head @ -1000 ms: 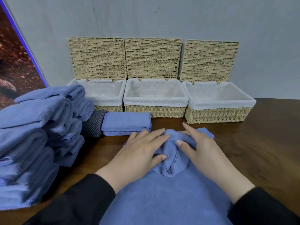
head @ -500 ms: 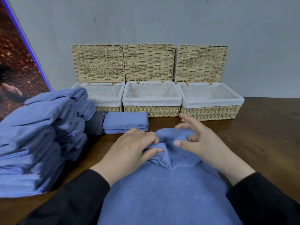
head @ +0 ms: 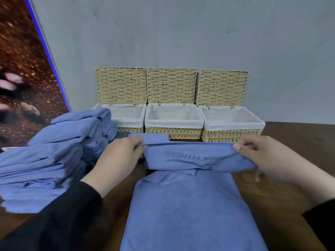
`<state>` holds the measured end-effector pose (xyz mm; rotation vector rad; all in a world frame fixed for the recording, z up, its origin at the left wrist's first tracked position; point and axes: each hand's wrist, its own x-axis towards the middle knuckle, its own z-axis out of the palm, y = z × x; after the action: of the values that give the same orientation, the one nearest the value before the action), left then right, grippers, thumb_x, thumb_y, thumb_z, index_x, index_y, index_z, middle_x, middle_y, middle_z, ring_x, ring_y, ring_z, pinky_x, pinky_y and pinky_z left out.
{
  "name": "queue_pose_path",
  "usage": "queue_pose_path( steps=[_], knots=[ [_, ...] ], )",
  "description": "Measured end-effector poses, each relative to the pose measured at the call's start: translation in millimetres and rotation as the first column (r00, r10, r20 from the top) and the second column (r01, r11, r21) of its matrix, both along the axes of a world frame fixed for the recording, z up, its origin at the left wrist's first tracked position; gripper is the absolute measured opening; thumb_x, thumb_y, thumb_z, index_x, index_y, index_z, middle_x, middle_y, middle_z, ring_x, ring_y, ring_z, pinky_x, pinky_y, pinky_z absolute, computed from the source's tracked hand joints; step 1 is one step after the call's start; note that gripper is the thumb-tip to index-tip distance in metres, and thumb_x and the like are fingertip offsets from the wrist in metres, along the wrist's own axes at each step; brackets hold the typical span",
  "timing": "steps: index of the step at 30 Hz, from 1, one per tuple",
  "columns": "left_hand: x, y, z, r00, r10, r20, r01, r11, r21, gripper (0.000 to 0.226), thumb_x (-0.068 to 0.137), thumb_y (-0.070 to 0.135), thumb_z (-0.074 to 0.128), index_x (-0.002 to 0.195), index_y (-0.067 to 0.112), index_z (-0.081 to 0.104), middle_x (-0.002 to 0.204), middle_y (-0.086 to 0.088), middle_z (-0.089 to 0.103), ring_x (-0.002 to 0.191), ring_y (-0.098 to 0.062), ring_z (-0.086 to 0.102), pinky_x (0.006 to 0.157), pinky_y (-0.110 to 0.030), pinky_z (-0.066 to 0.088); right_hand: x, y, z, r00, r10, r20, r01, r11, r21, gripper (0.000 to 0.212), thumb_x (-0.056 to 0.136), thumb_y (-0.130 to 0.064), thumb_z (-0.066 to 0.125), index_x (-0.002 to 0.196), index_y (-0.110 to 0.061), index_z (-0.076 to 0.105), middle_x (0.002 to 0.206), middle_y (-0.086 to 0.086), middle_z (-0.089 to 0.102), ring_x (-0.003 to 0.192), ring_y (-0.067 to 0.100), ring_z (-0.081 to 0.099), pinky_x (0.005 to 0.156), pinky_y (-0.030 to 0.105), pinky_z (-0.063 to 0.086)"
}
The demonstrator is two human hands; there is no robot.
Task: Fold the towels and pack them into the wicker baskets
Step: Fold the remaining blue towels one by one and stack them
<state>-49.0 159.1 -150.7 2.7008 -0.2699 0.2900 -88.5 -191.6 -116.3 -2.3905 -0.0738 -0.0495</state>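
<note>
Plain indoor room: bare grey wall (head: 181, 33), dark wooden table (head: 299, 138), printed poster (head: 21, 69) at left.

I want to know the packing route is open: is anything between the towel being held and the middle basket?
Only a folded towel lies on the table behind the held towel, left of the direct line. The middle basket stands open, its lid up against the wall, with nothing visible inside.
</note>
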Motion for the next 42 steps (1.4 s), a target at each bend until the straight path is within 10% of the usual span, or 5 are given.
queue_pose_path(
  steps=[6, 12, 24, 33, 42],
  knots=[
    [49.9, -42.0, 89.0, 0.991, -0.133, 0.010, 0.064, 0.407, -0.911, 0.016, 0.105, 0.012, 0.046, 0.098, 0.012, 0.060, 0.106, -0.013, 0.062, 0.081, -0.025, 0.074, 0.076, -0.039, 0.062, 32.2, 19.6, 47.7, 0.778, -0.281, 0.562, 0.192, 0.958, 0.213, 0.014, 0.104, -0.029, 0.056, 0.091, -0.024, 0.060, 0.075, -0.015, 0.056, 0.073, 0.001, 0.053, 0.068, 0.003, 0.039],
    [8.2, -17.1, 81.5, 0.881, -0.016, 0.474, 0.295, 0.801, -0.521, 0.022, 0.102, 0.022, 0.052, 0.113, 0.024, 0.072, 0.124, 0.019, 0.064, 0.100, -0.002, 0.061, 0.088, -0.014, 0.045, -25.8, 33.2, 29.2, 0.744, -0.227, 0.628, 0.112, 0.969, 0.218, 0.014, 0.101, -0.026, 0.060, 0.089, -0.031, 0.062, 0.074, -0.031, 0.063, 0.070, -0.014, 0.054, 0.064, 0.004, 0.036],
    [-74.5, 12.4, -88.2, 0.940, -0.341, 0.009, 0.335, 0.917, -0.215, 0.019, 0.099, 0.024, 0.062, 0.108, 0.028, 0.078, 0.127, 0.021, 0.066, 0.121, 0.020, 0.049, 0.104, -0.008, 0.038, -68.4, 26.7, -122.6, 0.932, 0.290, 0.220, -0.250, 0.949, -0.194, 0.008, 0.092, -0.018, 0.073, 0.094, -0.024, 0.069, 0.115, -0.017, 0.065, 0.116, -0.005, 0.059, 0.093, 0.014, 0.044],
    [-77.4, 16.1, -38.2, 0.973, -0.022, 0.231, 0.136, 0.861, -0.490, 0.025, 0.102, 0.032, 0.055, 0.088, 0.021, 0.073, 0.070, 0.010, 0.065, 0.070, 0.000, 0.053, 0.065, -0.028, 0.044, -92.2, 34.8, -58.5, 0.807, -0.100, 0.582, 0.098, 0.995, 0.035, 0.007, 0.096, -0.018, 0.062, 0.092, -0.021, 0.066, 0.084, -0.011, 0.067, 0.081, 0.003, 0.060, 0.069, 0.011, 0.040],
    [-124.3, 39.2, -92.7, 0.914, -0.405, 0.001, 0.401, 0.905, -0.144, 0.026, 0.096, 0.028, 0.061, 0.118, 0.035, 0.074, 0.131, 0.039, 0.052, 0.126, 0.020, 0.044, 0.109, -0.011, 0.034, -127.3, 21.6, -116.0, 0.866, 0.406, 0.290, -0.312, 0.894, -0.321, 0.011, 0.092, -0.025, 0.073, 0.090, -0.031, 0.064, 0.098, -0.020, 0.058, 0.096, 0.007, 0.061, 0.085, 0.022, 0.045]
  ],
)
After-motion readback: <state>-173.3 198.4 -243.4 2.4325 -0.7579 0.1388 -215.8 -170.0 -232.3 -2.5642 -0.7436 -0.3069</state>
